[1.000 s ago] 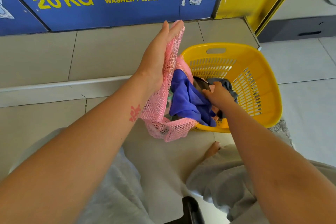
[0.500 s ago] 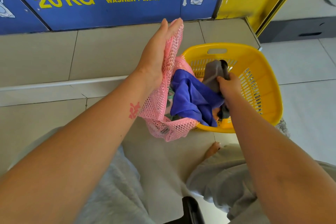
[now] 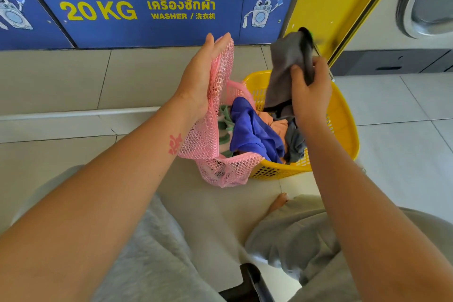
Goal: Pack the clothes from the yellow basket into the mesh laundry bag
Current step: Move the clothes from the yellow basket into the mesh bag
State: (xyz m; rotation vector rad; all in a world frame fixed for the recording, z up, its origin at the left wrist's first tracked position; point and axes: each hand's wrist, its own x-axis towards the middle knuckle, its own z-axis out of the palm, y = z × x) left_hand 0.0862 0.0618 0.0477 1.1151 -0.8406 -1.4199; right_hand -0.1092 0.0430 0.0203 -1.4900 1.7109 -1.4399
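My left hand (image 3: 199,78) holds up one side of the pink mesh laundry bag (image 3: 208,140), keeping its mouth apart. A blue garment (image 3: 252,127) hangs over the bag's rim, with a green-and-white cloth (image 3: 224,125) inside the bag. My right hand (image 3: 310,92) grips a grey garment (image 3: 282,71) lifted above the yellow basket (image 3: 345,130). An orange cloth (image 3: 277,122) and more grey cloth lie in the basket, just right of the bag.
A blue washer panel (image 3: 147,10) marked 20 KG and a raised tiled step (image 3: 61,86) stand ahead. A yellow panel (image 3: 335,2) and a round machine door (image 3: 429,0) are at the right. My grey-clad knees (image 3: 294,235) and a bare foot (image 3: 278,201) are below.
My right hand took hold of the grey garment in the basket and raised it well above the rim. My left hand kept holding the bag up.
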